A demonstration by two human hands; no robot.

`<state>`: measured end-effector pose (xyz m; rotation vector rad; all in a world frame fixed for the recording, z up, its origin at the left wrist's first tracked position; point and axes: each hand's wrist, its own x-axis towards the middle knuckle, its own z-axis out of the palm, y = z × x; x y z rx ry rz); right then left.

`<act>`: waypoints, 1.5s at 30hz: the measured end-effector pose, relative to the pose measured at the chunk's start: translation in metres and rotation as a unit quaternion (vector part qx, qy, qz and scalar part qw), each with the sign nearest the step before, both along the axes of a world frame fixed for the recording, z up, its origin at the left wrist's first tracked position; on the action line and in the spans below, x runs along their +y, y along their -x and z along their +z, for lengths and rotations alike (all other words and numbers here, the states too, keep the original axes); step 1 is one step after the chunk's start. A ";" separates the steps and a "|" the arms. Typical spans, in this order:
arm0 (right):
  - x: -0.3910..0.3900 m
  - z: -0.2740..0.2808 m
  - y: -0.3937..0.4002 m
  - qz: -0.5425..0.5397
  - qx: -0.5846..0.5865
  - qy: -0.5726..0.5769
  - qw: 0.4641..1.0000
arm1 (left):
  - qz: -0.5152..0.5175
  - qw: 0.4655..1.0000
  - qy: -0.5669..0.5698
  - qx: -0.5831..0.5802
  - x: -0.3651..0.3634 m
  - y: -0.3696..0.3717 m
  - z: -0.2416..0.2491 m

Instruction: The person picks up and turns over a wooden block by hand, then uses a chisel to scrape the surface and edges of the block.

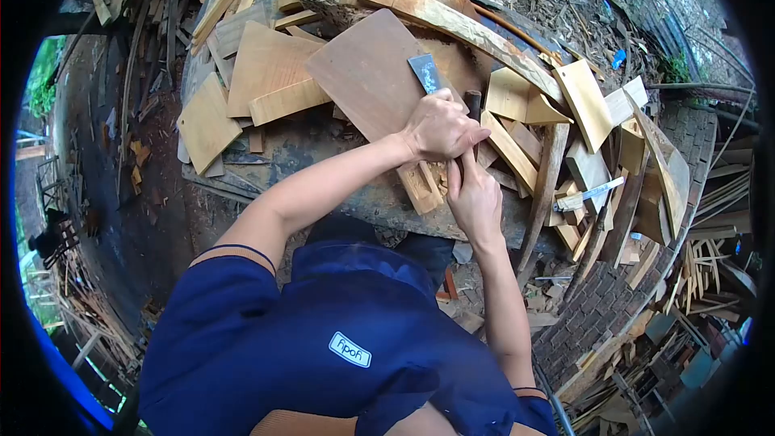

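Note:
My left hand (442, 126) is closed around a dark rod-like handle (473, 100), whose rounded end sticks up beside the knuckles. Just below, my right hand (476, 195) is also closed, apparently on the lower part of the same handle; its grip is partly hidden. A worn flat metal blade (425, 73) juts out past my left knuckles; how it joins the handle is hidden. Under my left wrist lies a flat brown wooden board (367, 64), slanting toward me. A pale notched piece of wood (421, 190) and wood shavings (438, 173) are close to my hands.
A worn workbench (299, 182) carries all this. Cut boards (207, 123) lie at its left, and more wood pieces (583, 105) are heaped at its right. A long rough plank (452, 16) crosses the back. A curved stick (545, 186) leans near my right forearm.

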<state>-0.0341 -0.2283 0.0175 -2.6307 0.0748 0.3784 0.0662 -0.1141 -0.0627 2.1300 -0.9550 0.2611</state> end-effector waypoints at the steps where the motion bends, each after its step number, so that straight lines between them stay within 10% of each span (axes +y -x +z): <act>1: -0.004 -0.004 0.004 -0.002 -0.001 -0.003 1.000 | -0.002 1.000 -0.003 -0.001 -0.003 0.004 0.000; 19: -0.014 -0.023 -0.067 0.111 -0.086 0.009 0.990 | 0.121 0.979 -0.115 -0.119 0.010 -0.049 0.007; 25: -0.075 0.000 0.008 0.060 0.007 -0.020 0.998 | 0.053 0.997 0.043 0.027 -0.050 0.023 0.020; 35: -0.026 -0.029 -0.065 0.083 -0.078 -0.047 0.992 | 0.012 0.986 -0.100 0.132 0.023 -0.053 0.022; 37: -0.037 -0.022 -0.049 0.081 -0.037 -0.060 0.994 | 0.136 0.984 0.031 -0.112 0.041 -0.055 0.036; 41: -0.049 -0.038 -0.019 0.022 0.000 -0.095 0.995 | 0.514 0.857 -0.009 -0.029 0.142 -0.087 0.014; 45: -0.029 -0.050 -0.017 -0.047 -0.004 -0.172 0.984 | 0.344 0.827 0.170 0.412 0.180 -0.076 -0.013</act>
